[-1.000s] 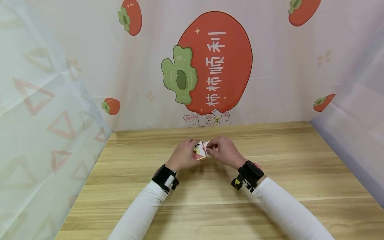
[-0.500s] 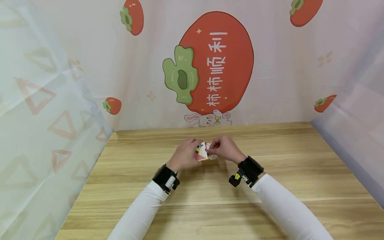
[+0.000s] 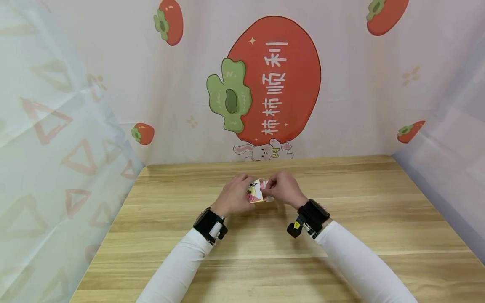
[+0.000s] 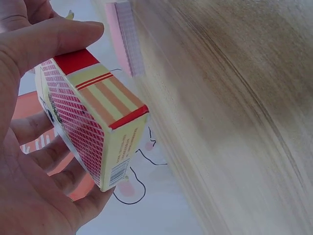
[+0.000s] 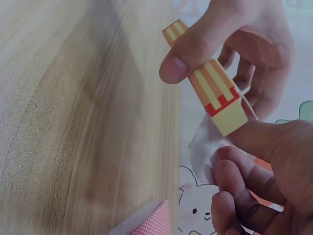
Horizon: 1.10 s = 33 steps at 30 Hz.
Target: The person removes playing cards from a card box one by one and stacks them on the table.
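A playing-card box (image 3: 255, 191) with an ace on its face is held up above the table between both hands. My left hand (image 3: 235, 195) grips it around the sides; in the left wrist view the thumb lies across the red end of the striped side. My right hand (image 3: 286, 190) is at the box's right end, its thumb and finger pinching at the pale flap (image 5: 230, 121). A piece of clear film (image 5: 208, 142) hangs below that end, against the right fingers. A red-patterned deck of cards (image 4: 124, 39) is near the hands, mostly hidden in the head view.
The wooden table (image 3: 242, 261) spreads around and in front of the hands. A white cloth with printed persimmons (image 3: 280, 80) hangs behind it, and pale cloths hang at both sides. Each wrist wears a black camera strap (image 3: 209, 226).
The right hand and wrist have shifted slightly at the box's end, and the right forearm has drifted a little left. The left hand keeps its grip, with the box turned slightly.
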Each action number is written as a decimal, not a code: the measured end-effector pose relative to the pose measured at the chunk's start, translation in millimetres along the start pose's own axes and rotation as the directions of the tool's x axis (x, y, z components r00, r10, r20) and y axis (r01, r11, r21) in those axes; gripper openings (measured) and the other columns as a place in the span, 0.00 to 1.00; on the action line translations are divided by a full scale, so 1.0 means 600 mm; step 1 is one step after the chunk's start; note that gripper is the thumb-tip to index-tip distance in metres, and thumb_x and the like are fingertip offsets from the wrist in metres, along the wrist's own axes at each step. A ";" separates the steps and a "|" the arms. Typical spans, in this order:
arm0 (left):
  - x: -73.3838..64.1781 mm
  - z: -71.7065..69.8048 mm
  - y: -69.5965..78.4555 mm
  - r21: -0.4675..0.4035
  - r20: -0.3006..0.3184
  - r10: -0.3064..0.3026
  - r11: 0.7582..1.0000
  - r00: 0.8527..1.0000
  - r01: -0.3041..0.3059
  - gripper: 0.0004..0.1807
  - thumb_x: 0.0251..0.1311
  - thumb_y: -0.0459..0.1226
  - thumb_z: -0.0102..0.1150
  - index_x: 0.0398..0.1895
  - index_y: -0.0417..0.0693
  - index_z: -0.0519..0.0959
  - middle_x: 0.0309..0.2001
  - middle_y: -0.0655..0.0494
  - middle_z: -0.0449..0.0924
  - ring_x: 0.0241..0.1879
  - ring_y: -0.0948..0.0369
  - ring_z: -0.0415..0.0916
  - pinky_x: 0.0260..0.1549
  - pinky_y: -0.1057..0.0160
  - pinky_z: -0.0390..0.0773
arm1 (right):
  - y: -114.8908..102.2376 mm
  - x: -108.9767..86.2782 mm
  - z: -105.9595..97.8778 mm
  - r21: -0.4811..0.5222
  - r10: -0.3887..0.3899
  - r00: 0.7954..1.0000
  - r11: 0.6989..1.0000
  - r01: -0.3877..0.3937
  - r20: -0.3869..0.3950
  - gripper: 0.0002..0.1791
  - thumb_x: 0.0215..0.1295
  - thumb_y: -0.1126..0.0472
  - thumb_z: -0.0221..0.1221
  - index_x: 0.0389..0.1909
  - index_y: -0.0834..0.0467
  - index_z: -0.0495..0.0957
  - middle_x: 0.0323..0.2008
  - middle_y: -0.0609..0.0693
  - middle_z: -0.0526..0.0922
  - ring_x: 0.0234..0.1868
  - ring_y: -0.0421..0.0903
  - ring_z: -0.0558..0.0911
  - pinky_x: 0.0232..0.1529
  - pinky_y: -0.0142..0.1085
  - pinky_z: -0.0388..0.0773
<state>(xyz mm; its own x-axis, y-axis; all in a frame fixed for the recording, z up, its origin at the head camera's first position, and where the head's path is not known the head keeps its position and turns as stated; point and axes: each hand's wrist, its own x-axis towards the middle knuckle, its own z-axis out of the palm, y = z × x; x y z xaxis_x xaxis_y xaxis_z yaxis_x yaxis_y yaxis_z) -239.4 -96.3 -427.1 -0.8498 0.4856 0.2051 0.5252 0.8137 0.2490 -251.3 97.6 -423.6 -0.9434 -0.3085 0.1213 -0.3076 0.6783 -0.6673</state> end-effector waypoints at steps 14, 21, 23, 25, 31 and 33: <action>-0.006 0.005 -0.015 -0.001 -0.003 -0.033 0.999 0.999 0.033 0.41 0.34 0.49 0.68 0.58 0.50 0.69 0.47 0.58 0.69 0.45 0.61 0.66 0.45 0.59 0.67 | 0.024 0.001 -0.020 0.218 0.128 0.978 0.962 -0.163 0.167 0.12 0.56 0.54 0.62 0.21 0.59 0.77 0.20 0.50 0.73 0.21 0.45 0.72 0.23 0.37 0.68; -0.010 0.004 -0.019 -0.022 0.004 -0.045 0.999 0.999 0.045 0.43 0.34 0.48 0.70 0.60 0.48 0.68 0.51 0.54 0.69 0.51 0.57 0.66 0.49 0.55 0.66 | 0.033 0.000 -0.028 0.260 0.176 0.962 0.938 -0.229 0.210 0.13 0.58 0.55 0.60 0.24 0.61 0.77 0.23 0.54 0.74 0.26 0.49 0.76 0.36 0.46 0.75; -0.010 0.003 -0.020 -0.018 0.004 -0.042 0.999 0.999 0.042 0.42 0.34 0.48 0.70 0.59 0.48 0.69 0.51 0.54 0.70 0.51 0.57 0.66 0.49 0.55 0.66 | 0.036 0.000 -0.030 0.256 0.189 0.960 0.936 -0.240 0.209 0.12 0.58 0.55 0.60 0.26 0.61 0.78 0.26 0.54 0.75 0.28 0.50 0.78 0.37 0.45 0.75; -0.011 0.002 -0.020 -0.019 0.002 -0.040 0.999 0.999 0.040 0.42 0.34 0.48 0.70 0.59 0.48 0.69 0.50 0.54 0.70 0.50 0.57 0.67 0.49 0.55 0.66 | 0.038 -0.001 -0.032 0.247 0.199 0.959 0.937 -0.246 0.201 0.11 0.58 0.55 0.60 0.27 0.60 0.79 0.29 0.54 0.76 0.29 0.51 0.80 0.37 0.44 0.75; -0.011 0.002 -0.020 -0.013 -0.002 -0.040 0.999 0.999 0.040 0.41 0.34 0.47 0.70 0.58 0.48 0.70 0.47 0.56 0.70 0.46 0.59 0.66 0.47 0.57 0.66 | 0.040 -0.005 -0.040 0.226 0.190 0.964 0.947 -0.231 0.187 0.11 0.57 0.55 0.61 0.28 0.60 0.79 0.30 0.55 0.77 0.31 0.54 0.81 0.37 0.45 0.75; -0.011 0.002 -0.020 -0.011 -0.002 -0.037 0.999 0.999 0.037 0.41 0.34 0.47 0.70 0.58 0.48 0.70 0.46 0.56 0.70 0.46 0.59 0.66 0.46 0.57 0.67 | 0.038 -0.008 -0.042 0.164 0.162 0.976 0.969 -0.185 0.142 0.12 0.55 0.53 0.62 0.30 0.60 0.78 0.30 0.54 0.77 0.31 0.52 0.79 0.37 0.43 0.74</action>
<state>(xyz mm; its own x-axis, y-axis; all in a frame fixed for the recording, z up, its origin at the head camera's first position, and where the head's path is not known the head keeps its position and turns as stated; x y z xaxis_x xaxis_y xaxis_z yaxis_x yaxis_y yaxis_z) -240.2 -108.7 -432.6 -0.8683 0.4550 0.1976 0.4943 0.8272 0.2672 -257.1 131.3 -420.6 -0.9534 -0.2865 -0.0943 -0.1035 0.6046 -0.7898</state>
